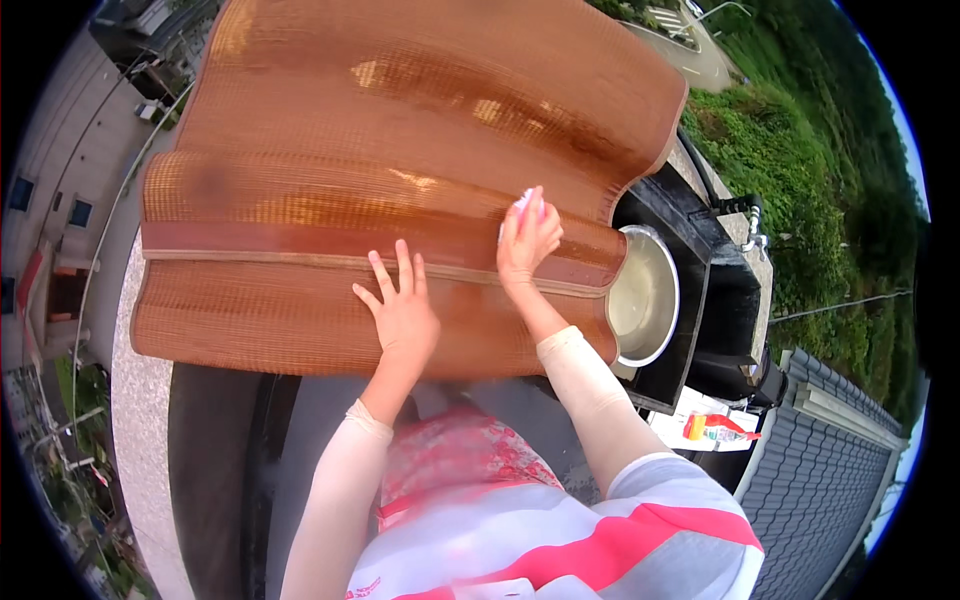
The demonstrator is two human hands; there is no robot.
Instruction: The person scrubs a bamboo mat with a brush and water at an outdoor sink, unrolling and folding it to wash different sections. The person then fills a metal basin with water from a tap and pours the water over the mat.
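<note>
A large brown woven mat [390,150] spreads before me in wavy folds, with a cloth-bound edge running across it. Its surface shines in places, as if wet. My left hand [405,322] rests on the near fold, fingers spread and holding nothing. Further right, my right hand [529,244] grips a small pink-and-white brush or cloth [527,201] against the mat; the fingers hide most of it, so I cannot tell which it is. Beside the mat's right edge stands a round metal basin [676,292], partly covered by the mat, with what looks like cloudy water inside.
The basin sits in a black sink [694,352]. A tap [754,236] with a dark hose is beyond it on the right. A red-and-yellow packet [716,428] lies on a white surface near my right elbow. A speckled stone ledge [142,420] borders the left, with a drop beyond.
</note>
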